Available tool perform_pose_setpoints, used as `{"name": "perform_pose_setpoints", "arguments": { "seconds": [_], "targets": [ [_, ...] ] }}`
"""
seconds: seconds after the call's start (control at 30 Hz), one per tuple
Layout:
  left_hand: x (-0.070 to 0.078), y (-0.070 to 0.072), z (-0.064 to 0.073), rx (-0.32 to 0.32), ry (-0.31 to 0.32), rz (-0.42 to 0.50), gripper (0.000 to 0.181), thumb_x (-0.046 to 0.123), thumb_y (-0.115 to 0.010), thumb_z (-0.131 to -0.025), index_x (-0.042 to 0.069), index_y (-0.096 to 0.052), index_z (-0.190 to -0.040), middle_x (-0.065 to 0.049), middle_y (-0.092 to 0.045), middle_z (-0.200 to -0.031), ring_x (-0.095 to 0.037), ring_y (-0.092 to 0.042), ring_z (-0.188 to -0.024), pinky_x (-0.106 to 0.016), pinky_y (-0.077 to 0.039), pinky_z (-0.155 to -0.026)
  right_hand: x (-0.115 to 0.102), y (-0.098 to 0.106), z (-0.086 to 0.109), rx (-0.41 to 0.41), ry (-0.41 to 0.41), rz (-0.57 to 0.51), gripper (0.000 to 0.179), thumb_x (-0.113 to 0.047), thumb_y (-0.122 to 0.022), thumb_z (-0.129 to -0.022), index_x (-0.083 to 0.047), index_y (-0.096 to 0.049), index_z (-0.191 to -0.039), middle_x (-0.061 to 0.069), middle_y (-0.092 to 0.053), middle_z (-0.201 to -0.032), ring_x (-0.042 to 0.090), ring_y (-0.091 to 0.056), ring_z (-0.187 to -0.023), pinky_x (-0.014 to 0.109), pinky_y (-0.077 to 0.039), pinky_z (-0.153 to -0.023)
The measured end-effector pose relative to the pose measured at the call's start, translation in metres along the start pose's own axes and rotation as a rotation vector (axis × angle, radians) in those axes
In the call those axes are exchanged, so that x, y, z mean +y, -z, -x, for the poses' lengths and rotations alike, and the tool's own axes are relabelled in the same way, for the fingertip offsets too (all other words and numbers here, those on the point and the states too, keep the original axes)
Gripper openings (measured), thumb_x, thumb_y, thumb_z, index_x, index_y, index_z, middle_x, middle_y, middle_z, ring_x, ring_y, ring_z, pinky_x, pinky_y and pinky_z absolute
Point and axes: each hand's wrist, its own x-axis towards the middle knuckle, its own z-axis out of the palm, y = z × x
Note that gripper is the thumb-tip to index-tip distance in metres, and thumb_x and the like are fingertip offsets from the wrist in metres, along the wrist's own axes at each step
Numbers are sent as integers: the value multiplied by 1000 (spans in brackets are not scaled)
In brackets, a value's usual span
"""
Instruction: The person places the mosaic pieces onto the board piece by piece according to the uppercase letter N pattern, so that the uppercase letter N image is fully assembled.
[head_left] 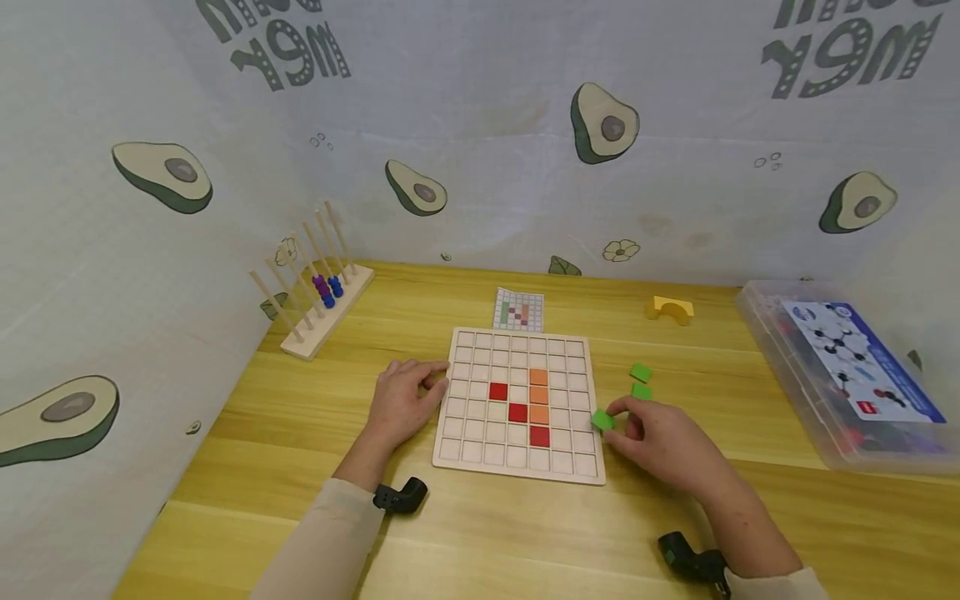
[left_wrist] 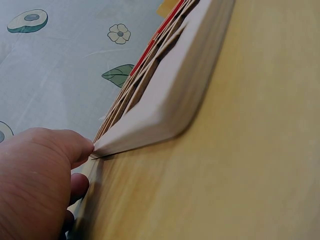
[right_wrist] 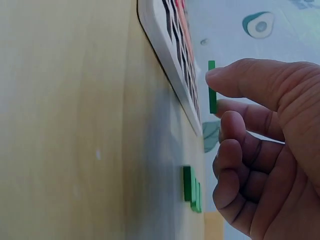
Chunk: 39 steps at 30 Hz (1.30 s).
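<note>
A wooden grid board lies flat on the table, with several red tiles and orange tiles set in its squares. My right hand pinches a green square tile between thumb and fingers at the board's right edge. In the right wrist view that tile is held above the table, seen edge-on. Two more green tiles lie beyond the right hand. At the board's left edge my left hand touches the rim with thumb and index finger; the left wrist view shows its thumb against a corner.
A small printed pattern card lies behind the board. To the left stands a wooden peg rack with purple and blue beads. A yellow arch block sits at the back right, near a clear plastic box with a blue-and-white label.
</note>
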Motion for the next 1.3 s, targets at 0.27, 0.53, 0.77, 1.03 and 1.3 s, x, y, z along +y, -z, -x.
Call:
{"name": "perform_pose_setpoints", "arguments": {
  "seconds": [0.27,0.53,0.77,1.03,1.3],
  "targets": [
    [1,0,-2,-1,-2,5,29,28,-69,-97,21,-75,-124,5,-67,-84,-17,-48,-82,-33,-36,-81,-15,-6,-5,-40,22,-18,27,-25,-75,-91,-11,-69,-114,-4,-50,-69,10,-44,-58,24,-34,-53],
    [1,0,-3,-19,8,0,30,29,-68,-98,22,-74,-126,6,-66,-85,-17,-48,-83,-33,-34,-81,-40,-14,-16,-38,98,-24,24,-23,-74,-90,-14,-70,-112,-5,-49,-69,9,-42,-59,24,-33,-53],
    [1,-2,-4,-26,13,1,30,29,-68,-98,22,-74,-126,6,-65,-85,-17,-48,-83,-33,-35,-81,-63,-29,-38,-26,186,-11,19,-22,-74,-91,-15,-70,-109,-7,-48,-67,8,-42,-60,24,-34,-57],
    [1,-2,-3,-19,1,10,29,28,-68,-97,21,-75,-125,6,-66,-85,-17,-49,-84,-34,-36,-83,-88,-38,-67,-36,209,-18,25,-23,-71,-93,-14,-70,-116,-6,-52,-66,9,-45,-56,26,-36,-56],
    [-1,-1,-2,-17,10,4,29,29,-69,-97,21,-75,-125,6,-65,-84,-16,-48,-83,-34,-35,-81,-102,-45,-98,-48,208,8,29,-24,-71,-94,-12,-70,-121,-3,-56,-66,11,-47,-54,28,-38,-54]
  ]
}}
